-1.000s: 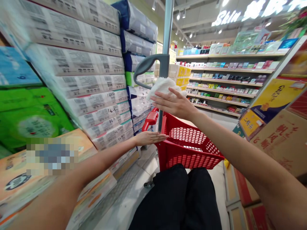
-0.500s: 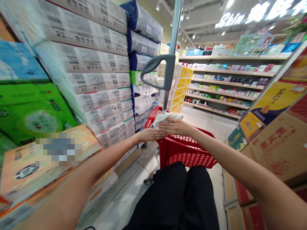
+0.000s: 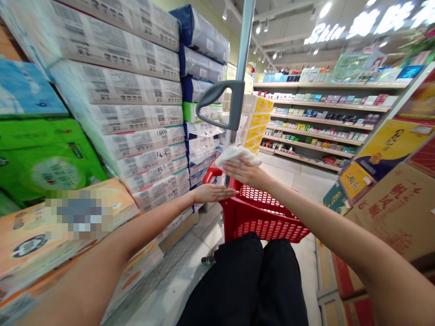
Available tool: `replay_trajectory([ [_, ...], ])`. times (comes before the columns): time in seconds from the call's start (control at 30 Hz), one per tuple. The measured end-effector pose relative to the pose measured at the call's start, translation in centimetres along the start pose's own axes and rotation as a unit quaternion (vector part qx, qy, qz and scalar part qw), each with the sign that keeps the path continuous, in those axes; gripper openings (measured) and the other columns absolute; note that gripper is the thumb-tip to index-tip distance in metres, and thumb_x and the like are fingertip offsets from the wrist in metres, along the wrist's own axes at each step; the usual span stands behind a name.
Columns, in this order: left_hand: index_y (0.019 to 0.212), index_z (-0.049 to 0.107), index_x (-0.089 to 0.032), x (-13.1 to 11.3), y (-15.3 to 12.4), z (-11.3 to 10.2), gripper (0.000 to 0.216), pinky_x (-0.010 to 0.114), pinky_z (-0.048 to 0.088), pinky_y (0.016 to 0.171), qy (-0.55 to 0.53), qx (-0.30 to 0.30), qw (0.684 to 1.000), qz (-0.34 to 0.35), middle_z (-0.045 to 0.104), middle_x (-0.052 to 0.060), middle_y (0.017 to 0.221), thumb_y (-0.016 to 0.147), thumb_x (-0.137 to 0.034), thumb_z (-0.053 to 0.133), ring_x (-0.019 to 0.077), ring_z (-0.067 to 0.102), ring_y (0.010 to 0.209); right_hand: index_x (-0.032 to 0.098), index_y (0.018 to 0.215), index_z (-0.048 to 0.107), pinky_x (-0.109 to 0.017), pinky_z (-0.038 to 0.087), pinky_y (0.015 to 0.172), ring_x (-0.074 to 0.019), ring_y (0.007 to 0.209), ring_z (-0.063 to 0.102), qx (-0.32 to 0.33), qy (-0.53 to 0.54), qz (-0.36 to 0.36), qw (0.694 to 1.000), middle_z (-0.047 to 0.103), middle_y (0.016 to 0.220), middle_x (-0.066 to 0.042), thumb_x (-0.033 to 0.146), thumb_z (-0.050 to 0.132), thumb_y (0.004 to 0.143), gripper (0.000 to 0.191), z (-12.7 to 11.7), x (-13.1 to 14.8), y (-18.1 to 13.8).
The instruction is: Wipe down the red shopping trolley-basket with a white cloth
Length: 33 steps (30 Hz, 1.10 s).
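My right hand (image 3: 249, 174) has a white cloth (image 3: 234, 155) under its outstretched fingers and carries it just above the near end of the red shopping cart (image 3: 231, 222). Fingers straight and held flat, my left hand (image 3: 211, 193) lies at the cart's red handle (image 3: 213, 173), with nothing in it. The cloth is apart from my left hand. Behind the cloth rises a metal pole (image 3: 247, 43) with a grey looped grip (image 3: 237, 108); the cloth and my hand hide the lower part of the pole.
Tall stacks of wrapped tissue packs (image 3: 136, 86) stand close on the left, with an orange carton (image 3: 118, 194) below. Cardboard boxes (image 3: 404, 203) crowd the right side. Beyond the cart are shelves (image 3: 322, 108) of small goods. Pale floor tiles (image 3: 207, 226) show beside the cart.
My right hand and the cloth have risen slightly, away from my left hand, which was touching it before. My left hand has stayed near the handle.
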<state>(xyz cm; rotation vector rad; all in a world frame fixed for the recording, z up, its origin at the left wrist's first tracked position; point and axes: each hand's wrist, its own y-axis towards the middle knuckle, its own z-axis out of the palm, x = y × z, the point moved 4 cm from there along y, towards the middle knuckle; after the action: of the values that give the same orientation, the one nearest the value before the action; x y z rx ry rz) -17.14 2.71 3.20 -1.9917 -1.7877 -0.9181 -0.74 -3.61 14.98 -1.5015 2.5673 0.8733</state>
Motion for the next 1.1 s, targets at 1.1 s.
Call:
replay_trajectory([
  [1.1, 0.146, 0.038, -0.023, 0.1, 0.2, -0.7, 0.061, 0.018, 0.023, 0.119, 0.144, -0.013, 0.989, 0.037, 0.016, -0.006, 0.161, 0.089, -0.001, 0.034, 0.0053, 0.01, 0.146, 0.03, 0.151, 0.022, -0.041, 0.022, 0.123, -0.0119, 0.142, 0.033, -0.021, -0.13, -0.112, 0.985, 0.038, 0.153, 0.002, 0.01, 0.044, 0.096, 0.063, -4.1, -2.9, 1.4],
])
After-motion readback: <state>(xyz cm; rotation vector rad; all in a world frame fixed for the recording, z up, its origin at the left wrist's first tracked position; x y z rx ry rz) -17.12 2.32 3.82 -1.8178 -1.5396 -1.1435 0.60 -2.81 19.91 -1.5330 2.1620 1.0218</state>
